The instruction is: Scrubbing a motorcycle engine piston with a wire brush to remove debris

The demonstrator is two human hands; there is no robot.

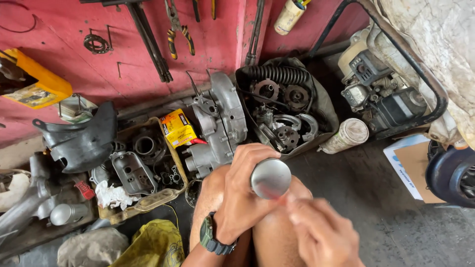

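Piston (270, 178), crown up above the bare knees, sits clamped in the left hand (241, 190) while the right hand (316, 227), blurred and seemingly pinching something small and red, should work slowly along its rim, I reckon.

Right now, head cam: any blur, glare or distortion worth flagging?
Head view: the right hand is motion-blurred, fingers smeared; the left hand is sharper, gripping a metal piston whose flat crown shows a soft sheen, not blown out. Floor clutter such as the yellow box stays crisp. Light is flat and diffuse, shadows soft; edges bow slightly from the wide lens.
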